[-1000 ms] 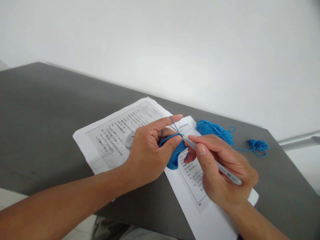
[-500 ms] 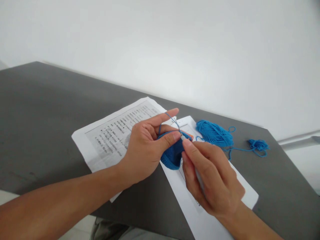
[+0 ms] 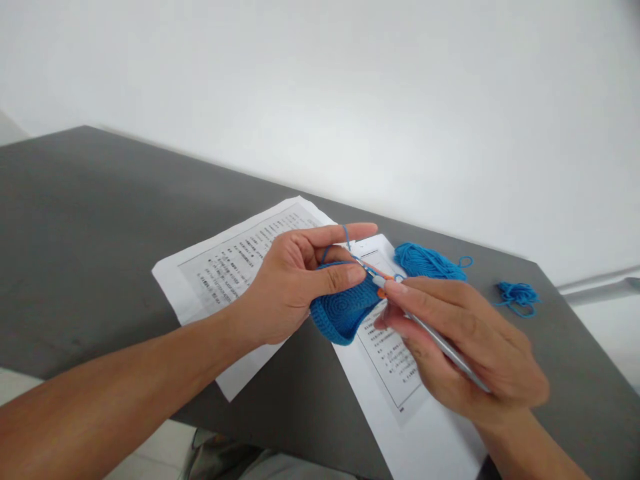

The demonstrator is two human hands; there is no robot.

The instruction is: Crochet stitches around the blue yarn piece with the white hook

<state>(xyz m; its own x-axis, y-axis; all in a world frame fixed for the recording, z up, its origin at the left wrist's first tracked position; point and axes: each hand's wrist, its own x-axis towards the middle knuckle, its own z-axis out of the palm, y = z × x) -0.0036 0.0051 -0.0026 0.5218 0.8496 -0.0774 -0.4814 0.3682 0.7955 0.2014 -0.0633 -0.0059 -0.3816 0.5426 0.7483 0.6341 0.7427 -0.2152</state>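
My left hand (image 3: pixel 295 283) pinches the top edge of a blue crochet piece (image 3: pixel 345 310), a cupped round with ringed stitches. Blue yarn loops over its raised index finger. In my right hand (image 3: pixel 460 340) is a grey-handled crochet hook (image 3: pixel 445 347), held like a pen, its metal tip at the edge of the piece close to my left thumb. Something small and orange (image 3: pixel 383 291) shows at that edge, partly covered by my right fingers; I cannot make out what it is.
Two printed sheets lie under my hands, a left sheet (image 3: pixel 220 273) and a right sheet (image 3: pixel 395 373), on the dark grey table (image 3: pixel 100 233). A blue yarn skein (image 3: pixel 427 261) and a small yarn tangle (image 3: pixel 517 295) sit beyond my right hand. A white wall (image 3: pixel 320 100) rises behind.
My right hand has moved right and turned, so the hook's shaft now shows. The crochet piece has tilted, showing its ringed face. My left hand has shifted slightly.
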